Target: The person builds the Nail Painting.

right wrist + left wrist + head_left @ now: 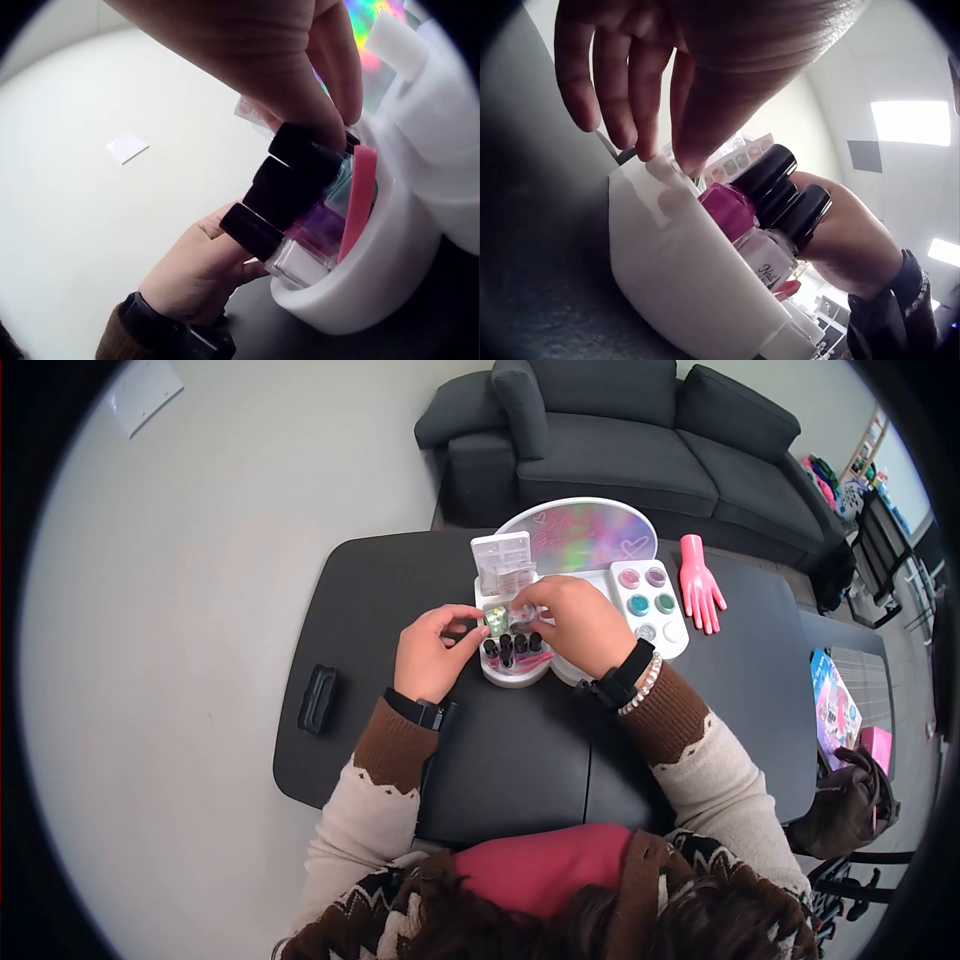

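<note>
A white nail-polish holder (513, 678) stands on the dark table with several black-capped bottles (507, 650) along its front. Behind them lies a small green packet (497, 621), and the thumb and fingertips of my left hand (428, 656) touch its left side, right at the holder's rim. My right hand (578, 622) reaches in from the right and pinches a small clear packet (523, 617) between thumb and fingers. In the right wrist view, black caps (300, 156) partly hide my right thumb. A pink strip-like tool (358, 202) lies next to the bottles.
An open clear-lidded box (502, 555) stands behind the packets. A rainbow backboard (590, 532) rises at the back. To the right are a tray of glitter pots (640, 605) and a pink model hand (700, 585). A black handle-shaped piece (318, 698) lies at the table's left.
</note>
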Demonstrator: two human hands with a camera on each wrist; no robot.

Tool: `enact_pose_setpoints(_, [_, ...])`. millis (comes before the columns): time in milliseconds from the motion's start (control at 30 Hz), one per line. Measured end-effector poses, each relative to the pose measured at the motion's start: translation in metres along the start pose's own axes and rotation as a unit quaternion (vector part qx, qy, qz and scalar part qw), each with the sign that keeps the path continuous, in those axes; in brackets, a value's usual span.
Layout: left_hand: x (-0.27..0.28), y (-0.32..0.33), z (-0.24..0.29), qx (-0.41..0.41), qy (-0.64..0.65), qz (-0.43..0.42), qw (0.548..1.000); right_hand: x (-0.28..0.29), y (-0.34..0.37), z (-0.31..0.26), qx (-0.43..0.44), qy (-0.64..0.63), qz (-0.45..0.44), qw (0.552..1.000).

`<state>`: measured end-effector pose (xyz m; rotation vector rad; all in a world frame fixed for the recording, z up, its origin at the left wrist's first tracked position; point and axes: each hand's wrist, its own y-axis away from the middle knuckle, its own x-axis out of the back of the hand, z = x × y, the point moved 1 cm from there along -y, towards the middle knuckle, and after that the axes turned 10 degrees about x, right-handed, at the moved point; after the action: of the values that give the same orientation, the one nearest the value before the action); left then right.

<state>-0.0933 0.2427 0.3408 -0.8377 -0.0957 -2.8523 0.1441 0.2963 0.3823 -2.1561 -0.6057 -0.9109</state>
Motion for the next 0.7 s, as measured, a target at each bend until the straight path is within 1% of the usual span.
enact_pose_setpoints(33, [-0.001,-0.001,-0.002,0.001,0.000,0.000,1.000,-0.002,0.000,-0.001,0.008,0.040,-0.007,0.999])
enact_pose_setpoints(100, [-0.003,-0.001,-0.004,-0.049,-0.004,0.022,0.999,-0.005,0.001,-0.001,0.003,0.060,-0.012,0.998])
enact_pose_setpoints(133, [-0.004,-0.001,-0.003,-0.047,-0.003,0.022,0.999,-0.006,0.001,-0.001,-0.003,0.081,-0.017,0.997])
enact_pose_setpoints(200, [-0.004,0.001,0.002,-0.068,-0.018,0.032,0.997,-0.006,0.001,-0.002,-0.005,0.079,-0.025,0.997])
enact_pose_setpoints(267, [-0.007,0.000,0.002,-0.071,-0.024,0.039,0.996,-0.007,0.002,0.001,-0.007,0.078,-0.033,0.996])
enact_pose_setpoints(333, [-0.007,0.001,0.003,-0.075,-0.031,0.045,0.996,-0.006,0.005,0.004,0.060,0.072,-0.011,0.995])
enact_pose_setpoints(367, [-0.007,0.002,0.003,-0.060,-0.031,0.043,0.997,-0.006,0.006,0.005,0.059,0.074,-0.011,0.995])
enact_pose_setpoints(400, [-0.007,0.001,0.004,-0.047,-0.030,0.039,0.998,-0.004,0.007,0.004,0.067,0.072,0.022,0.995])
enact_pose_setpoints(433, [-0.009,-0.001,0.000,-0.052,-0.026,0.032,0.998,0.001,0.010,0.005,0.072,0.072,0.056,0.993])
enact_pose_setpoints(467, [-0.011,-0.004,-0.008,-0.044,0.032,0.017,0.998,0.011,0.013,0.007,0.065,0.081,0.057,0.993])
enact_pose_setpoints(500, [-0.014,-0.006,-0.014,-0.035,0.089,0.000,0.995,0.027,0.015,0.008,0.015,0.098,0.093,0.991])
enact_pose_setpoints(533, [-0.015,-0.006,-0.014,-0.022,0.108,-0.019,0.994,0.042,0.016,0.009,-0.035,0.114,0.129,0.984])
enact_pose_setpoints(567, [-0.017,-0.005,-0.013,-0.007,0.146,-0.038,0.989,0.066,0.019,0.021,-0.090,0.123,0.140,0.978])
enact_pose_setpoints(600, [-0.018,-0.005,-0.013,0.007,0.166,-0.049,0.985,0.091,0.025,0.028,-0.095,0.157,0.173,0.968])
enact_pose_setpoints(633, [-0.018,-0.005,-0.013,0.020,0.185,-0.058,0.981,0.117,0.027,0.027,-0.208,0.131,0.149,0.958])
enact_pose_setpoints(667, [-0.019,-0.006,-0.016,0.017,0.186,-0.063,0.980,0.122,0.050,0.076,-0.139,0.257,0.184,0.939])
enact_pose_setpoints(700, [-0.019,-0.008,-0.021,0.005,0.191,-0.059,0.980,0.132,0.064,0.092,-0.197,0.307,0.135,0.921])
